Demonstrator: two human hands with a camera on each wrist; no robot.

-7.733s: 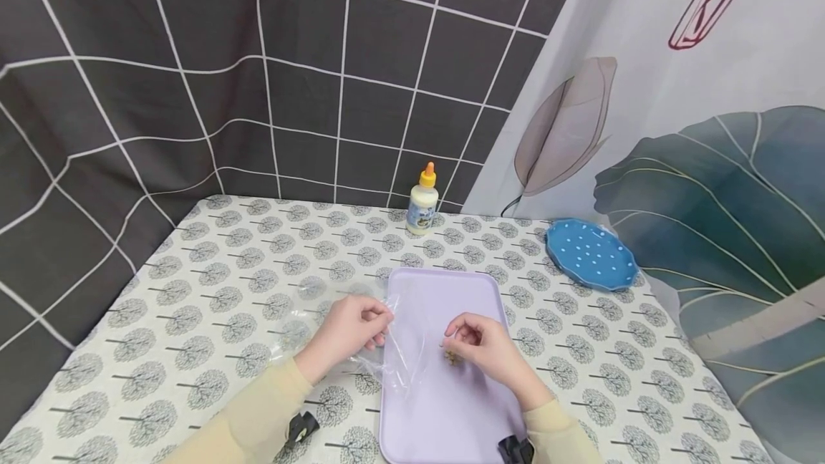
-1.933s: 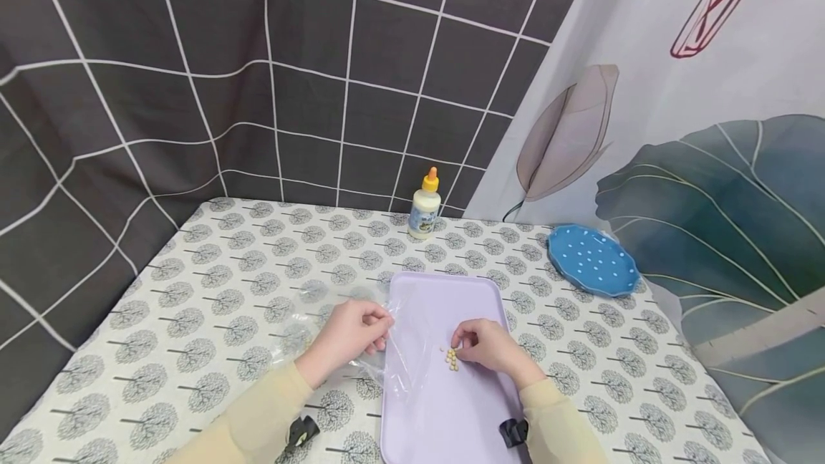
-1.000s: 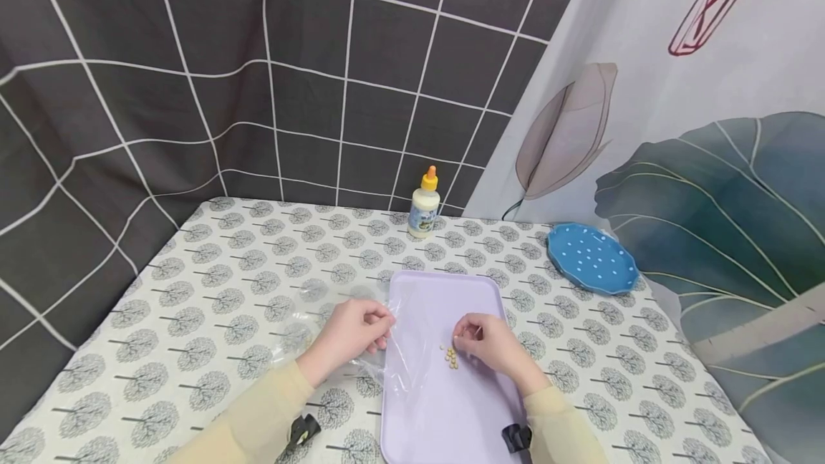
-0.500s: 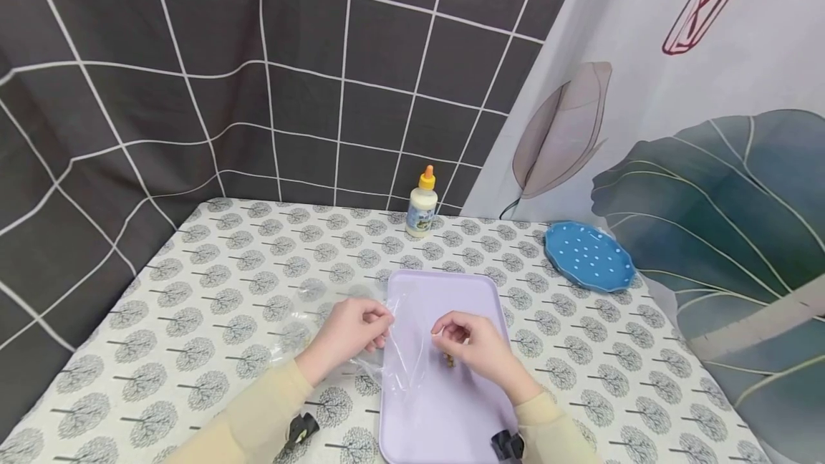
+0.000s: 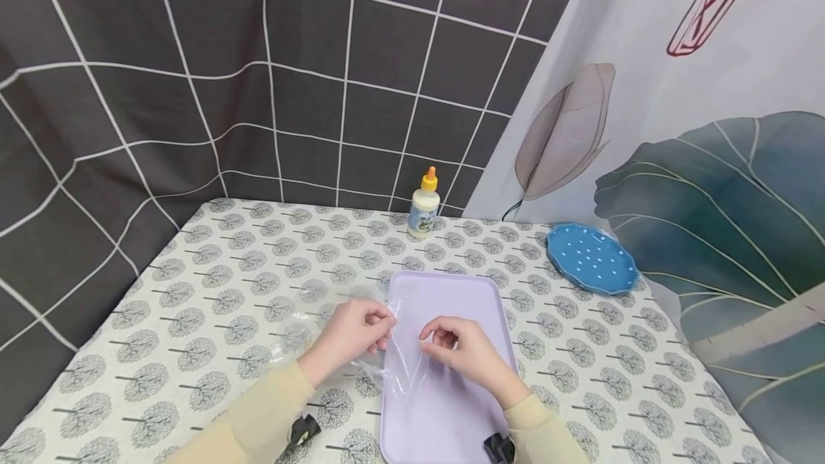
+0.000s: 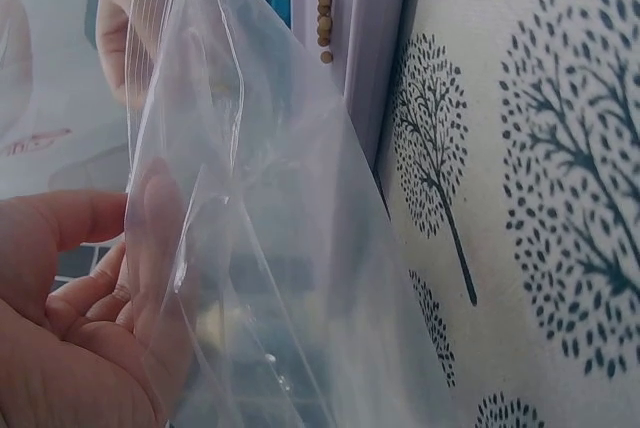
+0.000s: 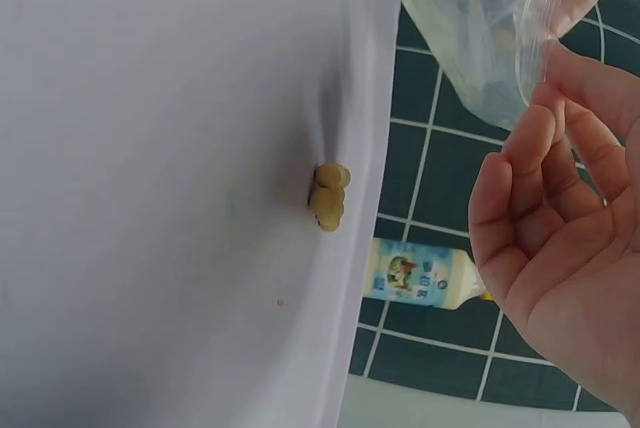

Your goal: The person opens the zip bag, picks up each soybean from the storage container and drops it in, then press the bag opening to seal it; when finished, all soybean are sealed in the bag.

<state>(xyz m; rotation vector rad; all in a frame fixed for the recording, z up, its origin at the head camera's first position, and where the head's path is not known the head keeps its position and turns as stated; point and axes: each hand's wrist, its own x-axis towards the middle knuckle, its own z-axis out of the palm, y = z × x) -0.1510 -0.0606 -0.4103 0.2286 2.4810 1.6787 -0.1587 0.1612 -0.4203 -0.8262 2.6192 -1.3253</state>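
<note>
- Head view: left hand [image 5: 351,335] pinches the edge of a clear plastic zip bag [image 5: 393,349] between thumb and curled fingers, lifting it so the mouth stands up toward the other hand.
- Left wrist view: the fingers [image 6: 85,298] show behind the film, thumb across the bag [image 6: 250,248]; the bag hangs over the left rim of the lilac tray [image 6: 375,58].
- Right hand [image 5: 460,349] is at the bag mouth, fingers curled with the tips close together. Can't tell whether a bead is pinched between them; the tips look near touching, and nothing shows in the palm in the right wrist view [image 7: 560,248].
- A small cluster of tan beads [image 7: 328,196] lies on the tray [image 7: 150,148], apart from the right hand and just behind it; also seen as a short row in the left wrist view [image 6: 323,23]. In the head view the hand hides them.
- Judgement: the bag is held upright and open so small pieces can drop in; the tray keeps the beads from rolling off.
- Around: glue bottle with an orange cap [image 5: 423,204] at the back of the table by the grid backdrop, well apart.
- Blue dotted plate [image 5: 591,258] to the right, well apart from the tray.
- Tree-print tablecloth [image 5: 225,285] under everything. Nothing stands between the hands and the beads.
</note>
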